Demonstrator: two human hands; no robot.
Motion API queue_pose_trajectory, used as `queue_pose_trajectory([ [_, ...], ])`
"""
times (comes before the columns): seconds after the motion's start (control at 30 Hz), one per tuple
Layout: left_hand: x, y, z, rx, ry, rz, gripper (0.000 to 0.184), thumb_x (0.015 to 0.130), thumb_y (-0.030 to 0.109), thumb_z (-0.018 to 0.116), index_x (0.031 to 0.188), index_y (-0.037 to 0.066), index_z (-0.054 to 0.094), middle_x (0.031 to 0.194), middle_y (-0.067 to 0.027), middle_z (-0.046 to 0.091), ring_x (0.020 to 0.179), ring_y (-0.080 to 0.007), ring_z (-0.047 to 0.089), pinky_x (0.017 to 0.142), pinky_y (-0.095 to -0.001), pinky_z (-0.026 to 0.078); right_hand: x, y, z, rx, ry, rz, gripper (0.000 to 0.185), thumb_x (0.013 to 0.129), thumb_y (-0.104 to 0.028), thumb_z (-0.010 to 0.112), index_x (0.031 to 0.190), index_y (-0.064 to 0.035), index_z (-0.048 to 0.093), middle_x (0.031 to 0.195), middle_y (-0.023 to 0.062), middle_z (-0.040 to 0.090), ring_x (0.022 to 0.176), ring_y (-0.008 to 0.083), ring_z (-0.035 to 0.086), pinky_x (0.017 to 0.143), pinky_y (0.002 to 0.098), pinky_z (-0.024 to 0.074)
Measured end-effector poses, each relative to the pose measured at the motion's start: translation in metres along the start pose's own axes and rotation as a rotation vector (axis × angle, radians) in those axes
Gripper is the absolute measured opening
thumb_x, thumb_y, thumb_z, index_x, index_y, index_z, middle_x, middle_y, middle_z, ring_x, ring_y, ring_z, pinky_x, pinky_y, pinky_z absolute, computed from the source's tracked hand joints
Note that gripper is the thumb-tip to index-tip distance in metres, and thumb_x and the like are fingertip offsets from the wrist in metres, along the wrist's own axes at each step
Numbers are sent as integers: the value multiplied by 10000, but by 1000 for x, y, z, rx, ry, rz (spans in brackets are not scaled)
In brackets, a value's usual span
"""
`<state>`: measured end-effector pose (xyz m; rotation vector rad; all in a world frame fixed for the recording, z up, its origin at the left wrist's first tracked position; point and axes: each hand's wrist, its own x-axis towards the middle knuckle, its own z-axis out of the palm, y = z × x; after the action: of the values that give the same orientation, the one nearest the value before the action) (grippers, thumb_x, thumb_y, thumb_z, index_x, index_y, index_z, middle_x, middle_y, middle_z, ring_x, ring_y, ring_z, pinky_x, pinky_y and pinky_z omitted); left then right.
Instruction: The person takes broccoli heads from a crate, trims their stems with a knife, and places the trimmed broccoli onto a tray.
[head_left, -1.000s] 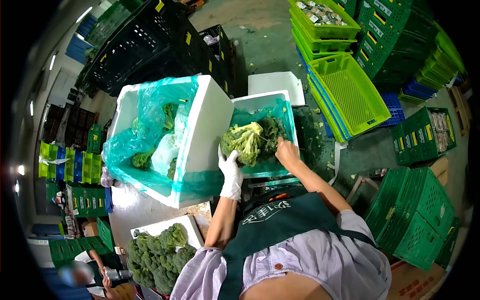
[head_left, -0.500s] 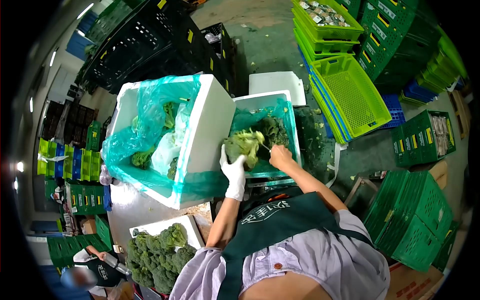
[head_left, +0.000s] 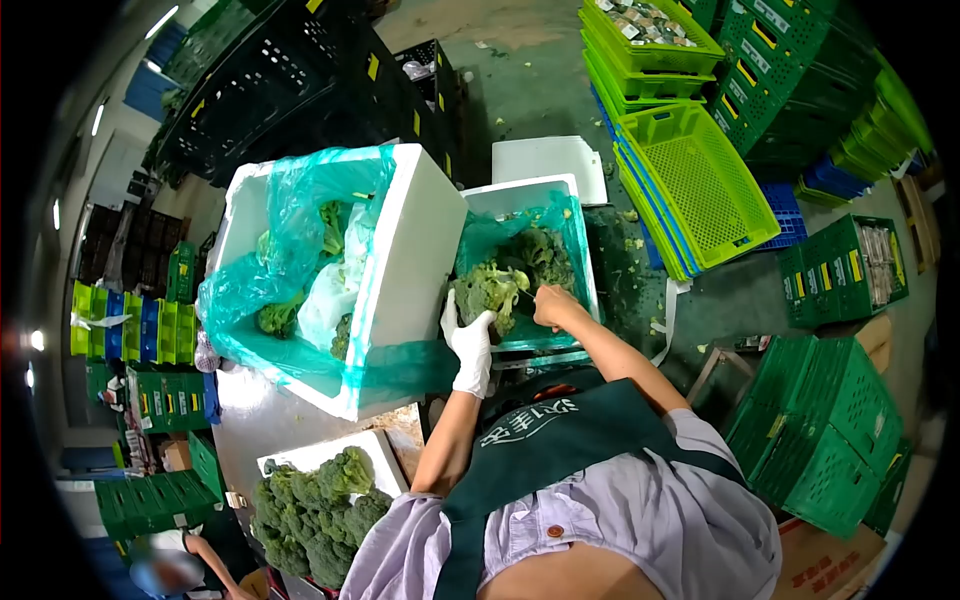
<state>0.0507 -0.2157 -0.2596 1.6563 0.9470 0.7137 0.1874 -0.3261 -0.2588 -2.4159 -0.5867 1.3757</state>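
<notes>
In its white glove, my left hand (head_left: 469,345) is closed around a head of broccoli (head_left: 488,290), its cut stem side facing right. My bare right hand (head_left: 558,308) is a fist just right of the stem. A thin blade, apparently of a small knife (head_left: 531,294), shows at its fingers; the handle is hidden. Both hands are over a foam box (head_left: 520,188) lined with teal plastic, where more broccoli (head_left: 548,258) lies. Left of it, a larger tilted foam box (head_left: 425,225) holds broccoli and crumpled plastic in a teal liner.
A pile of broccoli (head_left: 320,510) sits by a white board (head_left: 385,460) at lower left. Lime crates (head_left: 700,190) and green crates (head_left: 820,430) stand on the right, black crates (head_left: 290,90) behind the boxes. A co-worker (head_left: 190,560) is at the lower left edge.
The broccoli has turned in my left hand and shows more of its florets. My right hand has shifted slightly left and down. The co-worker has moved down, partly out of view.
</notes>
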Motion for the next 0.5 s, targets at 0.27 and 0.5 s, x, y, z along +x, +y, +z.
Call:
queue_pose_trajectory([
  [0.27,6,18,-5,-564,-121,-481,653,689,9,617,1311,151,473,1114,-70,586,922,-241,586,769,-422,497,7,30,38,-56,559,-221,107,744,-11,634,791,73,586,746,248,618,650,378,632,505,422,529],
  [0.5,4,-28,8,-197,-71,-39,563,715,-11,593,1266,2,476,1118,-88,594,988,-222,582,852,-325,476,1,6,1,-106,-1,32,121,758,-41,636,745,66,582,743,247,616,687,378,634,565,444,536],
])
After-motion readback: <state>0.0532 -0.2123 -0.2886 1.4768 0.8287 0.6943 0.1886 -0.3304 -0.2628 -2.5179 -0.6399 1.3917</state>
